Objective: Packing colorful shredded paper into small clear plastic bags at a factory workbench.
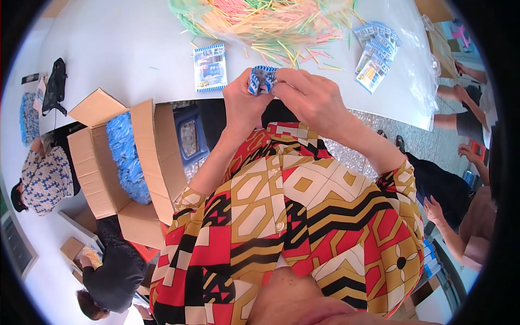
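Note:
Just over the near edge of the white table (130, 59), a small blue-and-white plastic packet (262, 76) is pinched between my two hands. My left hand (241, 105) grips its left side, fingers bent. On the other side, my right hand (314, 100) holds it with thumb and fingertips pressed together. The packet's upper end looks bulged or gaping; its contents are hidden. Another flat packet (210, 67) lies on the table left of my hands. Beyond them spreads a heap of thin pink, green and yellow sticks (271, 19) on clear plastic.
Several packets (374, 54) overlap at the table's right, beside clear plastic sheeting (411, 59). An open cardboard box (146, 157) holding blue packets (127, 157) stands at my left, near a blue stool (190, 135). Other people work at both sides.

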A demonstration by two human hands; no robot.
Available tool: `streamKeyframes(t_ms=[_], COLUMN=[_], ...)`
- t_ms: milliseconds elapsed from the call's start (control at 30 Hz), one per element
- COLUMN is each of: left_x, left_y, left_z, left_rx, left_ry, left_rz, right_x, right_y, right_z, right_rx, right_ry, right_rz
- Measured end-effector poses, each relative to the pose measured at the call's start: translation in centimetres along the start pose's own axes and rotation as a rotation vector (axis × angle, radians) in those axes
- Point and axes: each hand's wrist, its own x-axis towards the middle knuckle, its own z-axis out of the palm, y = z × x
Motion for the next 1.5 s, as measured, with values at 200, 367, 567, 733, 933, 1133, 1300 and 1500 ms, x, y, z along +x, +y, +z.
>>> streamKeyframes(t_ms=[200, 367, 567, 733, 933, 1133, 1300, 1500], left_x=[0.1, -0.2, 0.4, 0.5, 1.0, 1.5, 1.8, 2.2], left_y=[0.6, 0.5, 1.3, -0.1, 0.9, 1.9, 2.0, 1.2], left_z=[-0.5, -1.5, -2.3, -0.6, -2.9, -4.4, -4.3, -4.0], left_rx=[-0.214, -0.432, -0.273, -0.326, -0.339, -0.529, -0.481, -0.521], left_ry=[-0.080, -0.281, -0.260, -0.045, -0.200, -0.236, -0.137, 0.010], left_rz=[-0.073, -0.335, -0.356, -0.073, -0.305, -0.258, -0.174, -0.155], right_x=[0.8, 1.1, 1.8, 3.3, 4.7, 7.1, 8.3, 9.6], right_y=[1.2, 2.6, 2.0, 1.0, 1.8, 2.4, 2.7, 3.7], right_z=[-0.8, -2.0, -2.3, -2.2, -2.1, -2.1, -1.7, -0.7], right_rx=[0.118, 0.178, 0.288, 0.383, 0.368, 0.405, 0.438, 0.485], right_ry=[0.055, 0.039, -0.084, -0.165, -0.197, -0.198, -0.185, -0.210], right_rz=[-0.019, -0.022, 0.127, 0.277, 0.127, -0.057, -0.073, -0.123])
